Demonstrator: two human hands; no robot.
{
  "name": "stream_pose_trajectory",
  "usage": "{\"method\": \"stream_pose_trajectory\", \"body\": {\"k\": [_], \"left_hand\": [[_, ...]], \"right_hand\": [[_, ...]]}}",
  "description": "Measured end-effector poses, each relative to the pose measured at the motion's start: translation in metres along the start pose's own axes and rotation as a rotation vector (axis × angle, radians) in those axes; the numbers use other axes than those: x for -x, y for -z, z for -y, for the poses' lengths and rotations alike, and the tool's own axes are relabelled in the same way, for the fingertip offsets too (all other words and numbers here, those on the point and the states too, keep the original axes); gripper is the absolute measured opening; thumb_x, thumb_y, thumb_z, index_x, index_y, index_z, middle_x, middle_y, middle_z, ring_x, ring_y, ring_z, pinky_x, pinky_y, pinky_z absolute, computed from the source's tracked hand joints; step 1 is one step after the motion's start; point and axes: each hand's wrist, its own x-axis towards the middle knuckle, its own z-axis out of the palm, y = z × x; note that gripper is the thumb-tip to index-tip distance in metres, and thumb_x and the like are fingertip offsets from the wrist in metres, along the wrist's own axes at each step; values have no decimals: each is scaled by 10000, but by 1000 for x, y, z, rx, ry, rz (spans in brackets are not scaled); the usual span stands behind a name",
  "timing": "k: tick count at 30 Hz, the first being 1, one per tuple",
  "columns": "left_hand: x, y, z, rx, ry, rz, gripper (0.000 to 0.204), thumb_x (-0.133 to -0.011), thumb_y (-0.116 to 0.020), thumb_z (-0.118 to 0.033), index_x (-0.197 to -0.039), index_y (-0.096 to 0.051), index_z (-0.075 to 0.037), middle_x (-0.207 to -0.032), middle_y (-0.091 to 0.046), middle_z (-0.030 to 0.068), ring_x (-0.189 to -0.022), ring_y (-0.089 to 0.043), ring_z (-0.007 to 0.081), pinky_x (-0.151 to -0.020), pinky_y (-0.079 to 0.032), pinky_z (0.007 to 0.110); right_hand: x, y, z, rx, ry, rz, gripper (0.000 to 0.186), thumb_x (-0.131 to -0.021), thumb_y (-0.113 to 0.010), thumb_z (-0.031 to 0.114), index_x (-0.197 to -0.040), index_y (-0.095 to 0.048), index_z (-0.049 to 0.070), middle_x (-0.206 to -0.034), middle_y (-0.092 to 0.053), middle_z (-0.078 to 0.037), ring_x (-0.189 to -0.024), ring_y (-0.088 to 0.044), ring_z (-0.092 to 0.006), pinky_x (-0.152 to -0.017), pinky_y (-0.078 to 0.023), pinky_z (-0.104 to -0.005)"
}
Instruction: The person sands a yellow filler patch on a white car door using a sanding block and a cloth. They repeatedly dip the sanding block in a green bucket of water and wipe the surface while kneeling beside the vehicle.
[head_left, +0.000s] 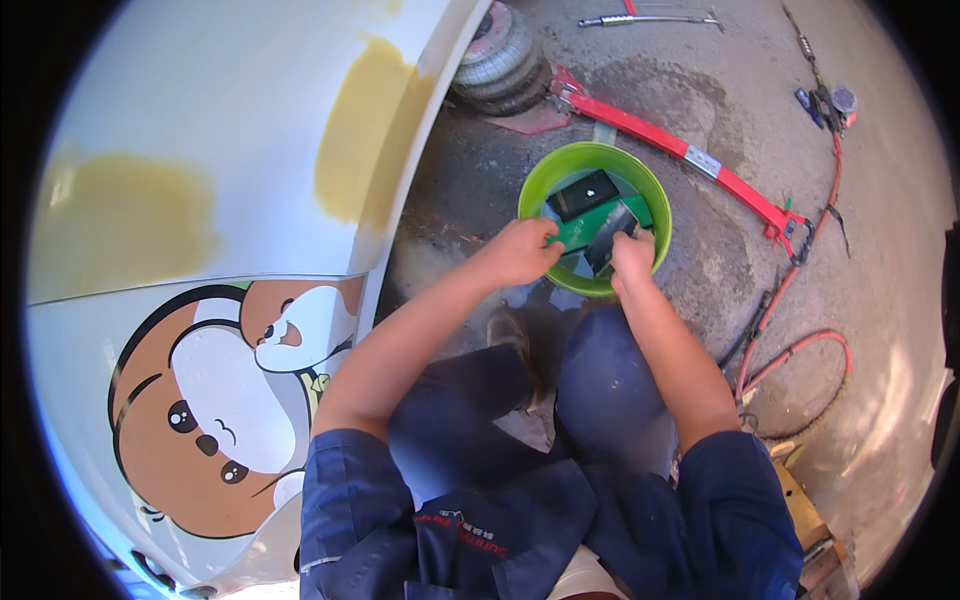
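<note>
A lime-green bucket [530,178] with water in it stands on the ground in front of my knees. My left hand [525,250] reaches over its near left rim, fingers curled at the left end of a flat green piece [592,226] lying across the bucket. In my right hand [632,258], at the near right rim, is a thin dark grey sheet [606,240], pinched by its right edge and tilted over the water. Behind both hands, a black rectangular block [584,195] with a small white mark rests on the green piece.
To my left is a white vehicle panel [250,100] with yellowish patches and a cartoon animal decal [200,420]. Beyond the bucket, a long red jack handle [640,125] runs from a round jack [503,65]. A red hose [835,185] winds along the right; a metal tool [650,19] lies far off.
</note>
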Motion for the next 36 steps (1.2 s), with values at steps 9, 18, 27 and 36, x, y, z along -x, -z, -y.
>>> {"method": "stream_pose_trajectory", "body": {"k": [9, 18, 27, 36], "left_hand": [[-179, -107, 83, 97, 183, -164, 674, -1106, -516, -419, -1536, -481, 99, -1582, -489, 343, -1481, -491, 435, -1265, -350, 468], [-225, -124, 126, 131, 436, 159, 692, -986, -525, -512, -1548, -574, -112, -1601, -538, 236, -1464, -522, 436, -1234, -369, 534], [-181, -112, 62, -659, -24, -103, 449, -1049, -607, -365, -1342, -625, -25, -1353, -670, 231, -1279, -646, 401, -1098, -478, 519], [-137, -74, 19, -464, -258, -91, 289, -917, -735, -196, -1122, -698, 3, -1172, -676, 205, -1135, -671, 390, -944, -572, 494]], "right_hand": [[58, 14, 29, 288, 594, 86, 300, -1026, -591, 0, -1313, -547, -78, -1158, -672, -222, -1038, -702, -296, -929, -553, -391], [52, 26, 29, 358, 742, -74, 304, -1011, -634, 66, -1289, -580, -46, -1091, -692, -264, -1020, -705, -433, -924, -556, -457], [34, 26, 45, 75, 551, -56, 304, -1029, -641, -10, -1318, -569, -70, -1124, -725, -113, -994, -688, -132, -886, -552, -305], [20, 45, 60, -44, 513, -35, 217, -1079, -616, 11, -1294, -598, -11, -1131, -713, -59, -982, -665, -84, -879, -542, -263]]}}
